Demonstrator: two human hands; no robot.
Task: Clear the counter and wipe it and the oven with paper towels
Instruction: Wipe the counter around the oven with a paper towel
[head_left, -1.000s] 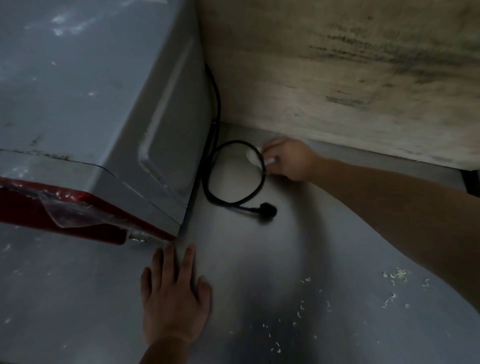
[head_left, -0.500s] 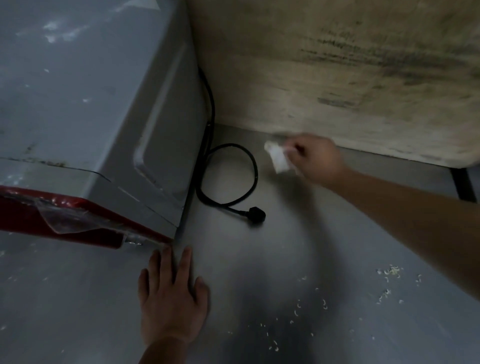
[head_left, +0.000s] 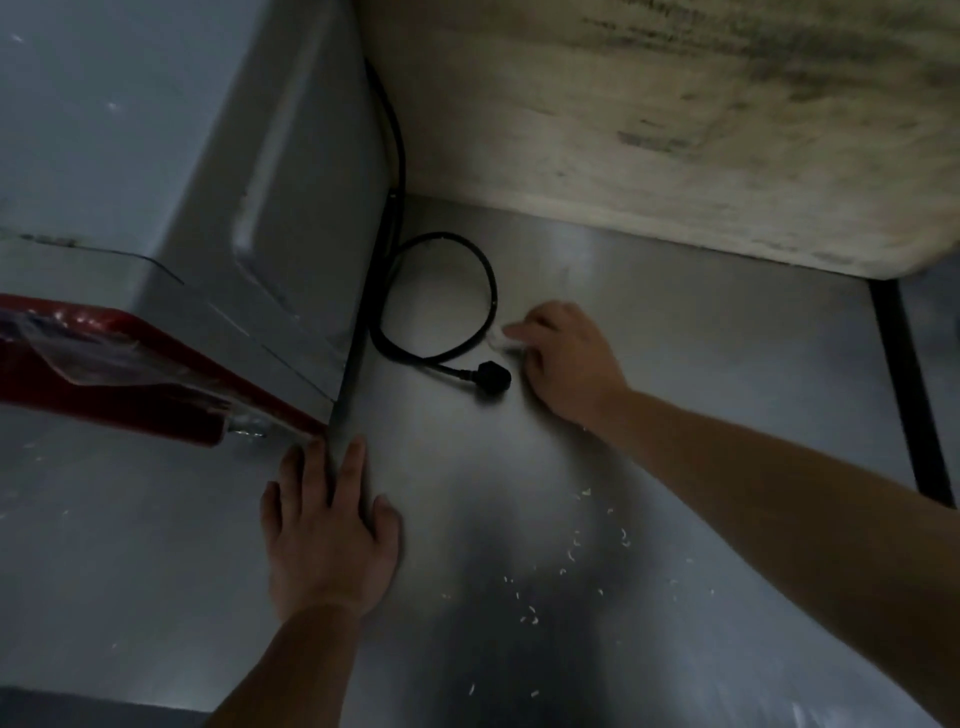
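Observation:
A grey oven (head_left: 171, 171) with a red front edge stands on the steel counter (head_left: 701, 332) at the left. My right hand (head_left: 563, 358) grips a small wad of white paper towel (head_left: 501, 336) and holds it down on the counter, just right of the oven's looped black cable (head_left: 467, 249). The black plug (head_left: 491, 375) lies beside my wrist. My left hand (head_left: 327, 530) lies flat on the counter with straight fingers, fingertips at the oven's front right corner.
A stained pale wall (head_left: 675, 114) backs the counter. Small white crumbs (head_left: 571, 556) are scattered on the steel near the front. A black vertical bar (head_left: 906, 384) runs down at the far right.
My right hand swept right with the towel, then back down and left next to the cable and plug. My left hand stayed flat in place.

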